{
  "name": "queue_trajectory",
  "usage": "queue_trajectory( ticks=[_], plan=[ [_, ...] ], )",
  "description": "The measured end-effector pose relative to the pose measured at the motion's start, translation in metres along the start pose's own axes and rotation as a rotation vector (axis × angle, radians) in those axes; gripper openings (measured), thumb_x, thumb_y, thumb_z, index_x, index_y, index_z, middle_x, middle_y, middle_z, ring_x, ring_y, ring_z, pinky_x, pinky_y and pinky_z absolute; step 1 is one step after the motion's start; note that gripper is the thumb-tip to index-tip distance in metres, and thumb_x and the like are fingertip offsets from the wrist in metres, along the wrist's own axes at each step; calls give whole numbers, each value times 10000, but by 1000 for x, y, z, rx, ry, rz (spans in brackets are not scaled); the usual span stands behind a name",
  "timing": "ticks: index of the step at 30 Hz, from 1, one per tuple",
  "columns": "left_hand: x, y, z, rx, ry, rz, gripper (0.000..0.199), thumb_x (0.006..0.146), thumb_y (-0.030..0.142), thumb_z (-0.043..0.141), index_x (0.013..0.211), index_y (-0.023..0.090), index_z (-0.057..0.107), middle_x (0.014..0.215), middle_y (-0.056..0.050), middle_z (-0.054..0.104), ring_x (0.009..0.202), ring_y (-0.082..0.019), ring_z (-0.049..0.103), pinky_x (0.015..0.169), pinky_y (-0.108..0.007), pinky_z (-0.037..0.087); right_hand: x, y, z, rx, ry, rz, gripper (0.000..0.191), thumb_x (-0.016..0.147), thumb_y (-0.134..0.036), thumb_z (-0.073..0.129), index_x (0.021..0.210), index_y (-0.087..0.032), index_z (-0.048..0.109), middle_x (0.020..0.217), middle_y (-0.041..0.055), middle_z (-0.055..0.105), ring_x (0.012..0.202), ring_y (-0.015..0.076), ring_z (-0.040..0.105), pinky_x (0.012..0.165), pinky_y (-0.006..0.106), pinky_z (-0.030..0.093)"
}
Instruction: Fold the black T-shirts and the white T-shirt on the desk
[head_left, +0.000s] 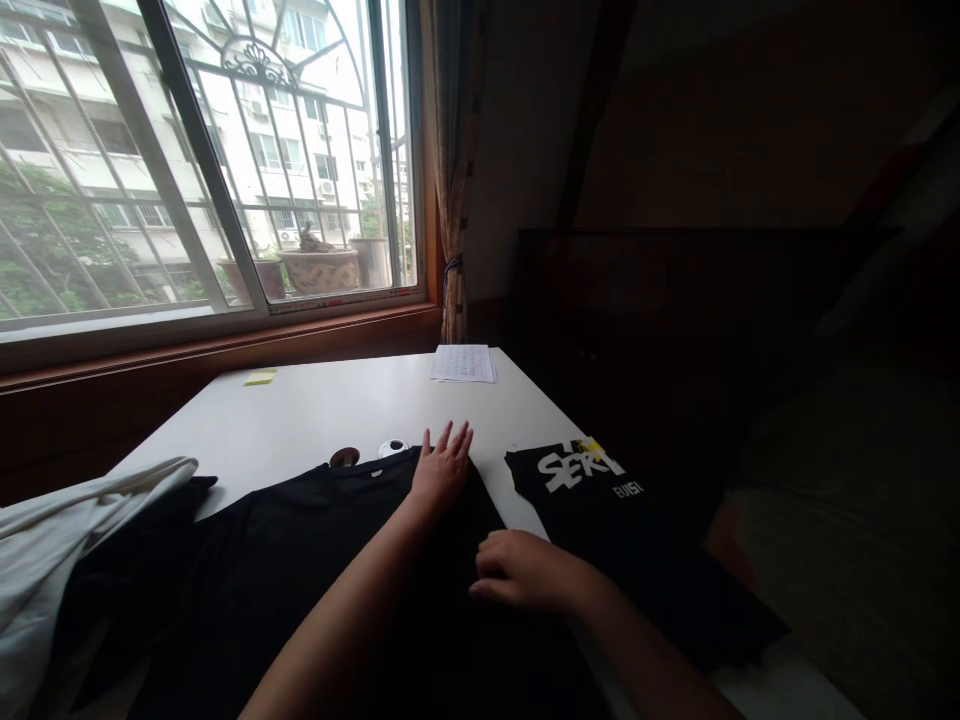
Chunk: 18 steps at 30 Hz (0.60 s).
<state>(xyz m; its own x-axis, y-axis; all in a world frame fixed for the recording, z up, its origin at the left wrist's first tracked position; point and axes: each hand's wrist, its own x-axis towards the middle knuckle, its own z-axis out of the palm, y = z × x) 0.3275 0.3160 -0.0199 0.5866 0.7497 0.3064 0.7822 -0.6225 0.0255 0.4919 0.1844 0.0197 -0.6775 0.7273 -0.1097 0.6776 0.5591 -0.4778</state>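
A black T-shirt (300,540) lies spread on the white table, its neckline with a small pale label toward the window. My left hand (445,465) rests flat on its upper right shoulder, fingers spread. Closer to me, my right hand (529,570) is at the shirt's right side, with fingers curled inward and closed at the dark cloth. How much fabric is in the fingers is hard to see in the shadow. Just right of the hands lies a second black garment (600,520) with white lettering and a yellow patch.
A white cloth (45,560) is heaped at the left. Beyond the shirt's collar are a brown round object (344,457) and a white-and-black round one (393,448). Papers (464,363) and a yellow note (260,377) lie on the table's (337,400) far part, below a barred window (300,150).
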Motion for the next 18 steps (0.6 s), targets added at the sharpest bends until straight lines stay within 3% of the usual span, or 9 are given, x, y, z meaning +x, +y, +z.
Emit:
queue_trajectory(
  ticks=[4, 6, 9, 13, 18],
  plan=[
    [-19, 12, -9, -41, 41, 174, 483, 1024, 219, 359, 1502, 192, 422, 1563, -62, 436, 1509, -238, 247, 1239, -482, 202, -2, -2, -3, 10, -19, 16, 279, 936, -420, 608, 819, -188, 710, 894, 40, 682, 853, 186, 606, 747, 266, 427],
    [-36, 14, -13, -98, 11, 210, 466, 1038, 273, 368, 1497, 217, 429, 1534, -50, 477, 1492, -230, 293, 1229, -480, 236, -3, -3, -4, 22, -29, 26, 285, 935, -420, 604, 811, -186, 710, 899, 44, 684, 842, 185, 606, 741, 267, 428],
    [-68, 7, -20, -143, -76, 226, 501, 1045, 411, 391, 1522, 255, 385, 1580, -48, 397, 1496, -262, 276, 1208, -545, 254, -5, -3, -5, 43, -36, 45, 296, 926, -436, 605, 810, -187, 715, 908, 45, 690, 830, 183, 609, 727, 264, 425],
    [-113, -23, -36, -134, -187, 211, 559, 1048, 503, 351, 1558, 280, 300, 1620, -32, 296, 1505, -270, 239, 1216, -577, 206, -5, -1, -4, 61, -32, 73, 326, 923, -473, 597, 809, -192, 718, 883, 37, 696, 818, 177, 609, 719, 260, 413],
    [-176, -78, -55, -62, -206, 80, 579, 1046, 535, 332, 1578, 361, 184, 1636, 8, 231, 1509, -269, 220, 1215, -572, 209, -5, 5, -1, 100, -69, 192, 387, 908, -526, 590, 735, -193, 684, 775, 8, 672, 690, 143, 582, 614, 252, 372]
  ],
)
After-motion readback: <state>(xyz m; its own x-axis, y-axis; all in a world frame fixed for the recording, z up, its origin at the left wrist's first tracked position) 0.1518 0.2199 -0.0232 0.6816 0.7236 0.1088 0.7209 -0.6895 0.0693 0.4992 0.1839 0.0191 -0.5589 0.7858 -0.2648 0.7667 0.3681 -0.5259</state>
